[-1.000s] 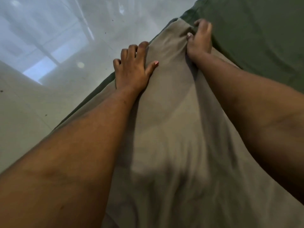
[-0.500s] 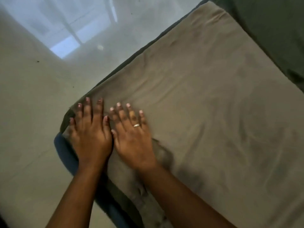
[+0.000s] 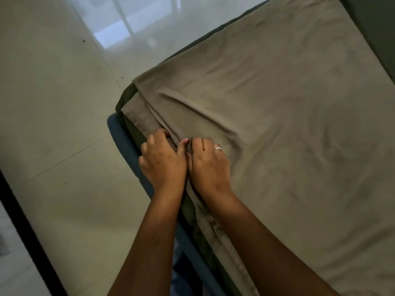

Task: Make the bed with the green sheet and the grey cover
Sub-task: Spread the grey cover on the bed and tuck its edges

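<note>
The grey cover (image 3: 277, 124) is gripped by the left hand (image 3: 162, 162) and right hand (image 3: 208, 165) above a blue bed frame (image 3: 120, 135); fingertips are hidden in folds.

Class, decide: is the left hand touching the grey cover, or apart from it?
Touching. The head view shows the left hand with fingers curled into the edge fold of the grey cover, with no gap.

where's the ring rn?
Head view, centre: the ring is on the right hand, which grips the grey cover near its left edge, beside the left hand.
</note>
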Available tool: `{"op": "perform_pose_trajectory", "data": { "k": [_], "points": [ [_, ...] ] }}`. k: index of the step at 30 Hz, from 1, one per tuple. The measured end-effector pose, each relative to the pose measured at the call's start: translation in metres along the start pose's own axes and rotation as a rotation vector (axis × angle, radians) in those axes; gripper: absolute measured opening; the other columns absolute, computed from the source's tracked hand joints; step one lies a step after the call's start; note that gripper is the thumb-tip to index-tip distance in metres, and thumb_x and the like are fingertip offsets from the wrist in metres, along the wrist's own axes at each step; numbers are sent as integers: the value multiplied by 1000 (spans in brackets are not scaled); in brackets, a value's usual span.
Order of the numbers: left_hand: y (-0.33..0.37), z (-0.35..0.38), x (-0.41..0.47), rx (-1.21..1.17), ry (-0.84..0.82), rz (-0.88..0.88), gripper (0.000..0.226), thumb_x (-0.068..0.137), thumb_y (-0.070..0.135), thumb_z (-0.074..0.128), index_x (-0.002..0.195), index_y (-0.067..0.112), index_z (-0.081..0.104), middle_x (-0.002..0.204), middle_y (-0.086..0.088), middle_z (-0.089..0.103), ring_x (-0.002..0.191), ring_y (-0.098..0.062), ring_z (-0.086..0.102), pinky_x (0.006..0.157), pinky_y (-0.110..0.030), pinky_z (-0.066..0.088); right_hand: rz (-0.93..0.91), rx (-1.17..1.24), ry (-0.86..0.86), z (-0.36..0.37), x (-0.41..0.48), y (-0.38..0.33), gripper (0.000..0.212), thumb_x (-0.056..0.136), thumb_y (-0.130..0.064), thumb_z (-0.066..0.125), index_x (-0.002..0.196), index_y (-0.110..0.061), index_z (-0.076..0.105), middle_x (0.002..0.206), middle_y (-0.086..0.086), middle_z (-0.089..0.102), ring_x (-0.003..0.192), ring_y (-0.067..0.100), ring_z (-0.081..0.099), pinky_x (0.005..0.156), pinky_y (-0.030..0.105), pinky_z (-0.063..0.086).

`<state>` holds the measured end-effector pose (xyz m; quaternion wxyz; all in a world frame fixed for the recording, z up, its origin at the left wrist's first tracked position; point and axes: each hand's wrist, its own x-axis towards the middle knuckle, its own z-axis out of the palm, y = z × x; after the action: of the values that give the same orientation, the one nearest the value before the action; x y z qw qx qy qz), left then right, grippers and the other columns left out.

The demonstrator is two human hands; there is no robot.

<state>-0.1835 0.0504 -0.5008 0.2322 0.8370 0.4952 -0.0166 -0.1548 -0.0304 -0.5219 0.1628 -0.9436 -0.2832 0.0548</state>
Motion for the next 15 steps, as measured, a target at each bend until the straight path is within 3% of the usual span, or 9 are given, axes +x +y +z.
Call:
{"op": "perform_pose_trajectory", "data": {
  "k": [3, 6, 10, 15],
  "points": [
    [1, 0, 5, -194, -14, -109, 22, 92, 39, 57, 94, 18, 63, 94, -4, 64, 90, -24, 59, 74, -34, 44, -49, 104, -52, -1, 6, -5, 10, 83, -10, 67, 83, -11, 57, 73, 7, 59, 59, 28, 60, 48, 30, 42],
    [-5, -1, 11, -390, -8, -231, 19, 95, 35, 54, 88, 19, 63, 85, 0, 62, 81, -19, 58, 65, -25, 36, -69, 281, -118, -11, 8, -8, 6, 93, -14, 56, 91, -9, 54, 83, 11, 59, 68, 31, 57, 56, 30, 32],
    [-11, -3, 13, -294, 68, -114, 14, 91, 24, 60, 101, 14, 57, 98, -4, 60, 82, -15, 52, 66, -27, 33, 16, 445, -304, -9, 21, -7, 12, 93, -19, 57, 91, -8, 54, 91, 12, 59, 82, 30, 56, 65, 28, 31],
    [-7, -6, 26, -182, 41, 34, 19, 86, 19, 62, 104, 14, 56, 108, -5, 55, 89, -19, 53, 68, -30, 36, 90, 399, -315, -15, 31, -11, 19, 95, -21, 54, 108, -7, 51, 104, 15, 64, 94, 31, 61, 71, 32, 43]
  ]
}}
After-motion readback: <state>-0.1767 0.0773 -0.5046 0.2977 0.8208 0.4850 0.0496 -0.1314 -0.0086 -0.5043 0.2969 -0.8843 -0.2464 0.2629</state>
